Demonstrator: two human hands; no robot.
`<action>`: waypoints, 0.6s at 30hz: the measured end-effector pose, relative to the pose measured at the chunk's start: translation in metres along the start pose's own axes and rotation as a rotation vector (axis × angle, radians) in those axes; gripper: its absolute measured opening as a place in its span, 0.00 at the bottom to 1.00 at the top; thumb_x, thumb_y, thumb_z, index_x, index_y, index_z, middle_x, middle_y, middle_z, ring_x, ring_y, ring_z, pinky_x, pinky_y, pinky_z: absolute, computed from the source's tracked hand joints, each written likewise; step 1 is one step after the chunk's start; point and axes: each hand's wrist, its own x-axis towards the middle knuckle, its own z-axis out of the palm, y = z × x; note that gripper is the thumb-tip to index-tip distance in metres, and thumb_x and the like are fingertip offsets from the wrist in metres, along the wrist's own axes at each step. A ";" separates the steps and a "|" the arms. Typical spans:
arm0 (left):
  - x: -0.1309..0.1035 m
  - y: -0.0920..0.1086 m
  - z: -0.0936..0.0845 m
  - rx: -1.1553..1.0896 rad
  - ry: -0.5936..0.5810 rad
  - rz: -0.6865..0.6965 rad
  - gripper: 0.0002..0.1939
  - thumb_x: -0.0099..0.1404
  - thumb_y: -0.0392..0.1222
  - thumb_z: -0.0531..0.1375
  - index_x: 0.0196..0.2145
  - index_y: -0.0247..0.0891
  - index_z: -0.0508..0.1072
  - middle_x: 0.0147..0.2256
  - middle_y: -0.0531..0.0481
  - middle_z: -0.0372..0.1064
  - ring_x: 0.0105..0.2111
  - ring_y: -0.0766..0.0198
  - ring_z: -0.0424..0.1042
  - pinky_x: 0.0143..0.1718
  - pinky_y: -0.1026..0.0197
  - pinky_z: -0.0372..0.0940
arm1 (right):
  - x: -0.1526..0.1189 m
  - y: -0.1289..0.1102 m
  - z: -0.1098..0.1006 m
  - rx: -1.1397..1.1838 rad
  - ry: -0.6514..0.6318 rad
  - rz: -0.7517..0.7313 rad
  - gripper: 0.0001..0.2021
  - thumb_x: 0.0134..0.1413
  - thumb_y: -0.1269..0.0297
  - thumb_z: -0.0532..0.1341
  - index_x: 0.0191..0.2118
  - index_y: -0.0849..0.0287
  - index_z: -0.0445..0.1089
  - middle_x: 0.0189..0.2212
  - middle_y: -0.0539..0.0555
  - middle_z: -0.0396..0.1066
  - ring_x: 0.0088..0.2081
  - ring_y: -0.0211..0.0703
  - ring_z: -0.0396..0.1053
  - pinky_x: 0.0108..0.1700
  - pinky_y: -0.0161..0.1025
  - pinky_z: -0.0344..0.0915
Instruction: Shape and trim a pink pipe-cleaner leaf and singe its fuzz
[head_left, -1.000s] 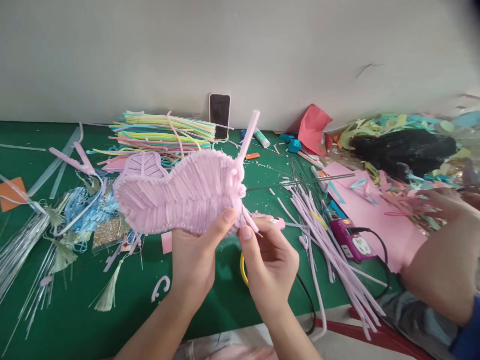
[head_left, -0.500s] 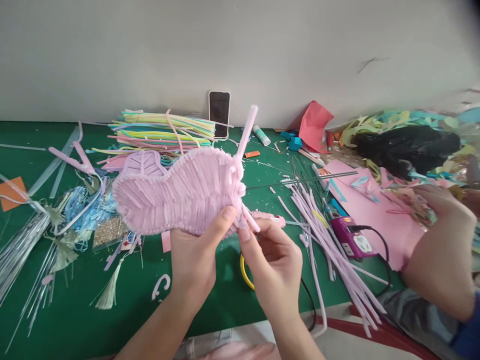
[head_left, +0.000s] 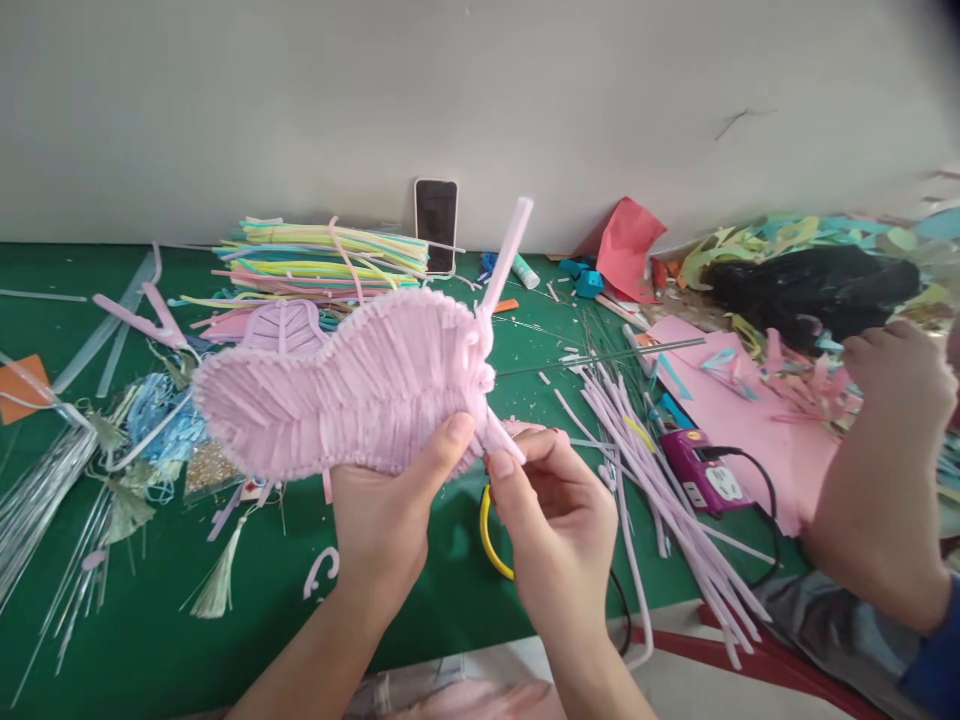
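Wall: plain and pale, the wall (head_left: pixel 480 100) rises behind everything.
Green counter: the counter (head_left: pixel 442 610) carries scattered craft supplies, with the worked piece held up above it.
Neighbour's arm: another person's arm (head_left: pixel 862 500) reaches in at the far right, over scraps beside a pink sheet (head_left: pixel 787 465).
Fuzzy lilac piece: the fuzzy lilac piece (head_left: pixel 337 400), wavy-edged and ribbed from a middle line, lies lengthwise across the view. Most of it extends leftward beyond the left grip; its gathered end is on the right, just above the right grip. Thin dark wires (head_left: pixel 622 356) run rightward from that end.
Stem bundles: coloured stems (head_left: pixel 322 255) lie behind the piece; loose lilac stems (head_left: pixel 670 500) lie to the right of the hands.
Left grip: closed on the piece, the left grip (head_left: pixel 386 520) has its thumb flat on the front face near the lower right edge; its fingers pass behind, mostly hidden.
Right grip: the right grip (head_left: pixel 564 540) is pinched, thumb against fingers, on the lower stem end (head_left: pixel 501 438) that slants down from the gathered end.
Phone: a phone (head_left: pixel 436 225) leans against the wall.
Upper stem end: the upper stem end (head_left: pixel 510 250) sticks up from the gathered end, touched by neither hand.
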 end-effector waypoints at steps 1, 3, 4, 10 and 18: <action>0.000 0.000 0.000 0.004 0.006 -0.006 0.20 0.49 0.31 0.73 0.42 0.38 0.81 0.38 0.48 0.81 0.44 0.53 0.79 0.47 0.58 0.74 | 0.000 0.000 0.000 -0.002 -0.002 -0.001 0.10 0.54 0.64 0.64 0.25 0.57 0.66 0.20 0.46 0.64 0.21 0.31 0.58 0.21 0.30 0.55; 0.000 0.000 0.001 0.011 0.017 -0.010 0.22 0.49 0.32 0.73 0.43 0.37 0.80 0.37 0.47 0.81 0.43 0.52 0.79 0.46 0.57 0.74 | 0.001 0.000 -0.001 -0.007 -0.002 0.000 0.10 0.55 0.64 0.64 0.25 0.57 0.66 0.20 0.46 0.64 0.20 0.31 0.57 0.20 0.29 0.54; 0.000 -0.001 0.000 0.013 0.020 -0.008 0.22 0.48 0.32 0.73 0.43 0.37 0.80 0.37 0.47 0.81 0.42 0.53 0.80 0.45 0.57 0.75 | 0.002 0.000 -0.001 -0.007 0.002 0.001 0.10 0.55 0.64 0.64 0.25 0.57 0.66 0.20 0.46 0.64 0.20 0.31 0.57 0.20 0.29 0.53; 0.001 -0.005 -0.004 0.019 0.018 0.020 0.16 0.49 0.32 0.73 0.38 0.37 0.80 0.39 0.48 0.80 0.44 0.54 0.79 0.46 0.59 0.74 | 0.000 -0.001 0.001 -0.003 0.020 -0.006 0.10 0.54 0.64 0.64 0.25 0.57 0.66 0.20 0.46 0.63 0.20 0.32 0.57 0.20 0.31 0.54; 0.002 -0.001 -0.001 0.024 0.023 -0.033 0.11 0.50 0.37 0.73 0.32 0.37 0.79 0.37 0.48 0.80 0.43 0.55 0.79 0.45 0.58 0.75 | -0.005 0.004 -0.001 -0.005 -0.050 -0.004 0.10 0.57 0.60 0.64 0.28 0.56 0.66 0.20 0.45 0.61 0.22 0.34 0.57 0.24 0.33 0.56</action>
